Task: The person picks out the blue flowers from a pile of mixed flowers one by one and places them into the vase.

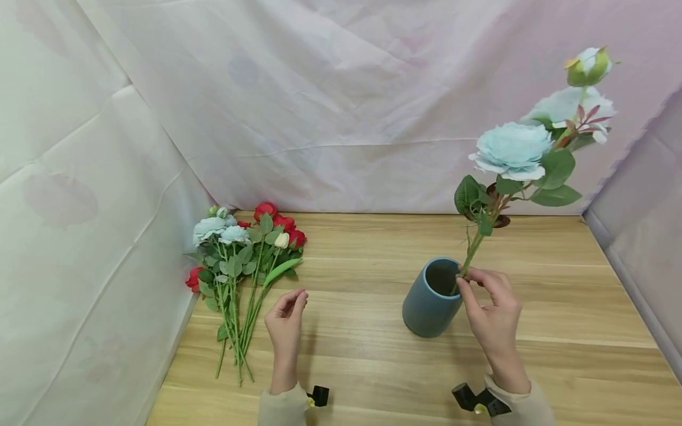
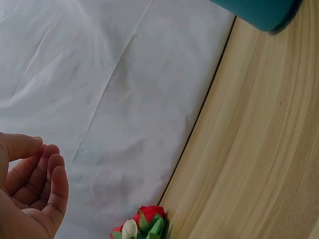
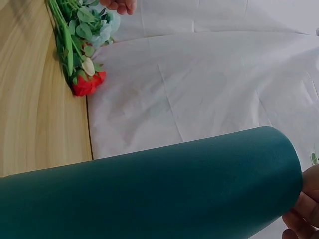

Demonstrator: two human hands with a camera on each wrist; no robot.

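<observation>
One right hand pinches stem at vase rim.

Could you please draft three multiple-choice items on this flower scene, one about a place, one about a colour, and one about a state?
1. Where does the bunch of loose flowers lie?
A. On the wooden table, near its left edge, beside the left hand
B. Inside the vase
C. By the table's right edge

2. What colour is the vase?
A. Red
B. Blue-teal
C. White

3. What is the right hand doing?
A. Resting flat on the table
B. Gripping the vase by its base
C. Pinching the stem of the pale blue flower stalk at the vase mouth

Answers:
1 A: the head view shows the bunch flat on the table, left of the left hand.
2 B: head and wrist views both show a blue-teal wall.
3 C: the fingertips close on the green stem just above the rim.
</observation>
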